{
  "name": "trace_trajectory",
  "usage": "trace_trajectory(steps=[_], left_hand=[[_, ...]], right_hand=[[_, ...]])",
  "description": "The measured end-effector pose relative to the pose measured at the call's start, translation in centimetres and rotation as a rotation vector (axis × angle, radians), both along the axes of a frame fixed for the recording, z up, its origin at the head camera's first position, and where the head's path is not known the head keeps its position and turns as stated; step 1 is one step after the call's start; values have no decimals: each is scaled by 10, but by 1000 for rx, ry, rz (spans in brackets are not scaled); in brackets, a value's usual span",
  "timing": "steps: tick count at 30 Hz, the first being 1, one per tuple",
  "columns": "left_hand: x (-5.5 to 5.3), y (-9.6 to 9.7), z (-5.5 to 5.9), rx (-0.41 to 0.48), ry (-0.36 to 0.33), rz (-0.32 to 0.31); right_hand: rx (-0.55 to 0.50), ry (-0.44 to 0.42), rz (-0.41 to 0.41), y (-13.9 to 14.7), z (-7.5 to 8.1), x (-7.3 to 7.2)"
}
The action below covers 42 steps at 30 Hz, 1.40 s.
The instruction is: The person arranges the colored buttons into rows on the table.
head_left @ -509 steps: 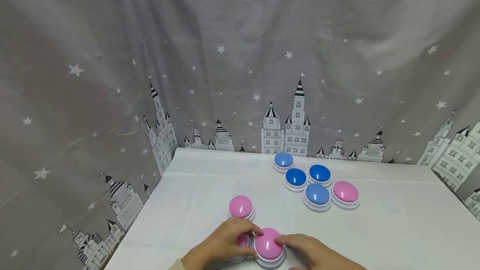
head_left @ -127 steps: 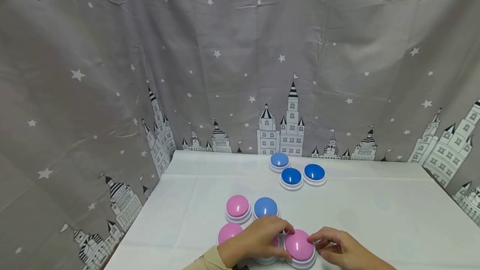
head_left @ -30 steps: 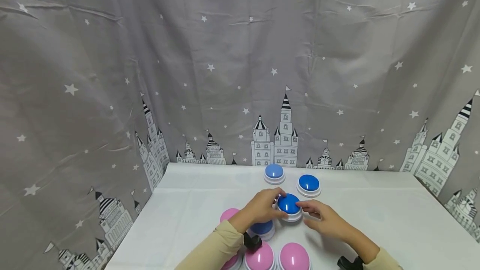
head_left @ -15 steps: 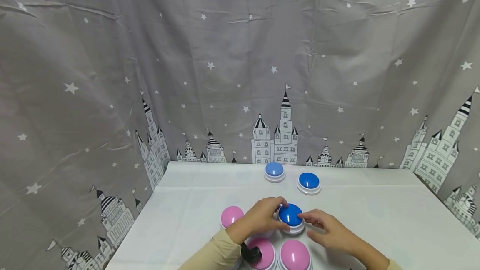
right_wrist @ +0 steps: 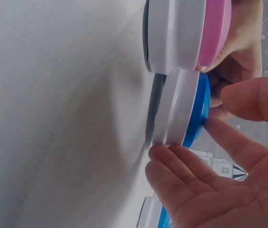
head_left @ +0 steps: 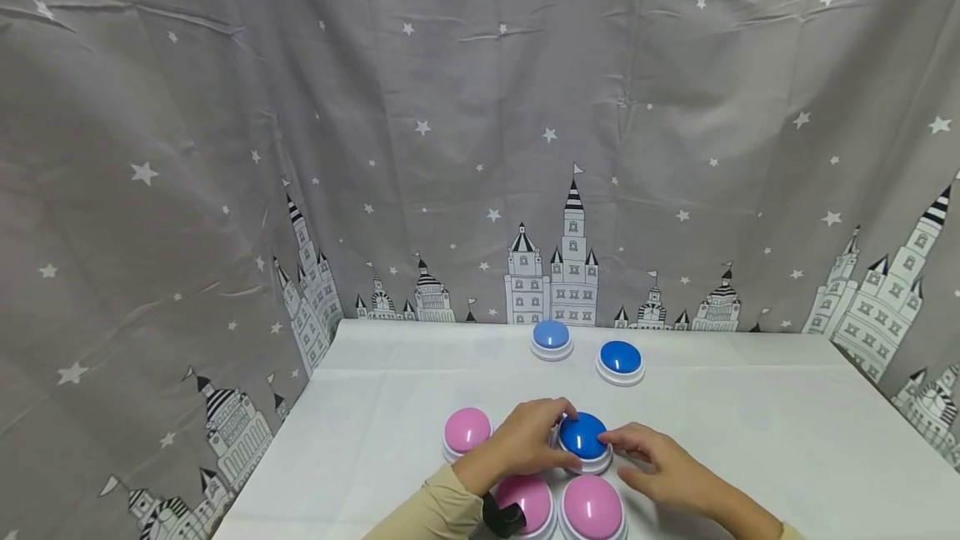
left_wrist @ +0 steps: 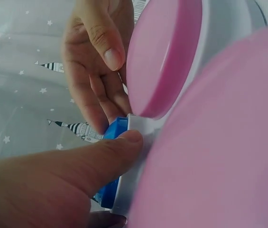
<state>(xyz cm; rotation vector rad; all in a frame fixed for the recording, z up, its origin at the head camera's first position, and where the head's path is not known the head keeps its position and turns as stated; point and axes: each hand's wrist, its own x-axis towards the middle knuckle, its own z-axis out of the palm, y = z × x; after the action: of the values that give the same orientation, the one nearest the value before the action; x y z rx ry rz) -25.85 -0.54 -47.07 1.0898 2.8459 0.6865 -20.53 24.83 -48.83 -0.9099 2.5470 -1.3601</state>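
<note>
One blue button (head_left: 582, 435), fingers (head_left: 628, 437) at edge

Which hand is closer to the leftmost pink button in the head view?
Left. The left hand is just right of that pink button, gripping a dark blue button; the right hand is farther off, at the blue button's right side.

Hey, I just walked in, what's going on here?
A person has both hands on a dark blue button over a white table. The left hand grips its side, while the right hand touches it with its fingers. A pink button sits just nearer the person, with a second pink button to its left. Toward the back stand a light blue button and another dark blue one.
</note>
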Motion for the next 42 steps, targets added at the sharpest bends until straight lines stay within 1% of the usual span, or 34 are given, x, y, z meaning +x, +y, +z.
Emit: trace_trajectory(steps=[2,9,15,19,21,24,26,28,31,35,39,42], left_hand=[[1,1,0,-19,9,-2],[1,2,0,-92,46,2],[2,3,2,-130,60,-24],[0,2,3,-140,59,-47],[-1,3,4,-134,43,-49],[-4,5,7,-125,-7,-27],[-8,8,10,-114,-37,-8],[-14,12,11,-109,-47,6],[-26,22,12,-75,-47,13],[-43,37,9,-24,-70,34],[-57,53,6,27,-87,64],[-69,67,4,54,-63,83]], right_hand=[[10,-14,-5,1,0,0],[-19,-19,29,0,-4,-2],[-21,-27,15,1,-8,-3],[-8,-50,22,3,-6,-6],[9,-64,16,5,-4,-9],[25,-69,-11,8,-1,-16],[34,-43,-40,10,-1,-23],[47,-1,-79,13,-1,-32],[72,64,-176,19,0,-44],[88,131,-301,27,-1,-60],[112,184,-356,32,-6,-75],[120,184,-380,34,-7,-85]])
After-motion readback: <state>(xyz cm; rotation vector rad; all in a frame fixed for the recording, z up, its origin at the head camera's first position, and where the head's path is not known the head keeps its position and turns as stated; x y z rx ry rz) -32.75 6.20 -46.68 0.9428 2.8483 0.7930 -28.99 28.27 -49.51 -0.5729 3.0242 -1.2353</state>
